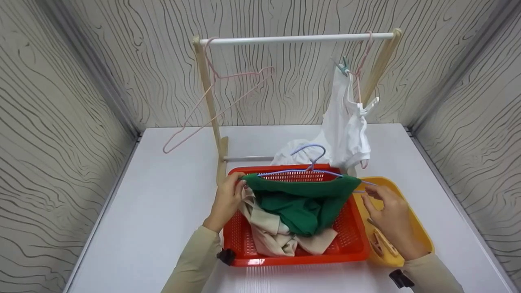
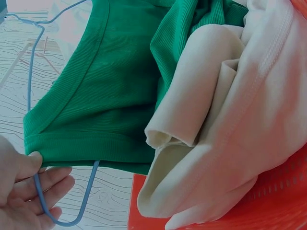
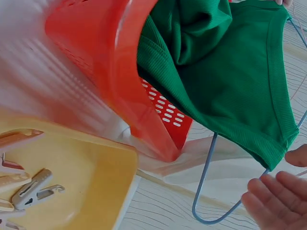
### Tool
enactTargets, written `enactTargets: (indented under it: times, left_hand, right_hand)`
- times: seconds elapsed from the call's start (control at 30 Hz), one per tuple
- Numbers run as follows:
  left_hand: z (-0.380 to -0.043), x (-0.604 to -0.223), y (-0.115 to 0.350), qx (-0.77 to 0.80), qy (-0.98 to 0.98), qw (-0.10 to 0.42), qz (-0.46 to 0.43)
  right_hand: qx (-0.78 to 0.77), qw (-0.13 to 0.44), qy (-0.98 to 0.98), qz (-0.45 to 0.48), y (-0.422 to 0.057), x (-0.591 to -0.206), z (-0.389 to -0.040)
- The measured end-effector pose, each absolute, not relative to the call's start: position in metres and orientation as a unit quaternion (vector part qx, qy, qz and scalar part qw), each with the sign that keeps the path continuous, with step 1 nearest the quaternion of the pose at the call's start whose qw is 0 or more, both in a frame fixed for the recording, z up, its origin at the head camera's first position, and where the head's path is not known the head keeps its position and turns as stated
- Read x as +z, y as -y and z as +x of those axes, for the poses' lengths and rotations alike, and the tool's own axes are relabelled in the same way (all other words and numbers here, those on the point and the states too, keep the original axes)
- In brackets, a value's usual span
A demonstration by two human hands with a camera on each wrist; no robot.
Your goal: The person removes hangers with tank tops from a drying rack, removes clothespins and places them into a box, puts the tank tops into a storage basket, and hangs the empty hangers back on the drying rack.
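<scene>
- The worktop [image 1: 122, 228] carries everything before me
- The rack [image 1: 297, 39] stands behind, with a bare pink hanger [image 1: 238, 75] at the left of its bar and a pegged white garment [image 1: 340, 122] at the right; a careless lift could knock either
- The red basket [image 1: 301, 259] sits below my work; its rim could catch a trailing fold
- The yellow basin [image 1: 423, 238] is just beside it, under my right wrist, easy to bump if I dip
- The green garment [image 1: 293, 189] is over the red basket, bunched lower down against a beige garment [image 1: 264, 221]; if the 2 cling, the drag could pull it crooked
- The blue hanger [image 1: 312, 167] pokes out at both corners; cloth could slip along the wire if my right side gives no support
- My left hand [image 1: 226, 198] pinches 1 green corner, wire passing between thumb and fingers
- My right hand [image 1: 390, 211] has thumb and fingers apart by the other corner; I cannot tell whether they touch the wire
- Loose pegs [image 3: 33, 194] lie in the basin
</scene>
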State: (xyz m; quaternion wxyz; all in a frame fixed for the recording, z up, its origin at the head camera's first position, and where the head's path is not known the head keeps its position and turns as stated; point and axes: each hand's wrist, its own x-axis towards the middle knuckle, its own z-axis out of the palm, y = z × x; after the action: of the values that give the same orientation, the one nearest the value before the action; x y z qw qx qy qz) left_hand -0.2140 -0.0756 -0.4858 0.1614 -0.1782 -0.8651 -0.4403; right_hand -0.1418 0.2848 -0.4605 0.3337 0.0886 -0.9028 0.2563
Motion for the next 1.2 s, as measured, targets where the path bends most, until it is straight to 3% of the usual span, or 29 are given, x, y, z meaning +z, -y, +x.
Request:
enactTargets:
  times: [0.23, 0.9, 1.2]
  left_hand:
    - [-0.213, -0.484, 0.076, -0.445, 0.865, 0.15, -0.177]
    - [-0.21, -0.48, 0.076, -0.443, 0.865, 0.143, -0.186]
    - [-0.208, -0.479, 0.077, -0.424, 0.872, 0.15, -0.191]
  right_hand:
    - [0.246, 0.382, 0.882, 0.125, -0.283, -0.459, -0.15]
    - [0.285, 0.326, 0.888, 0.152, -0.274, -0.469, -0.168]
    - [0.3, 0.343, 0.873, 0.174, -0.272, -0.468, -0.167]
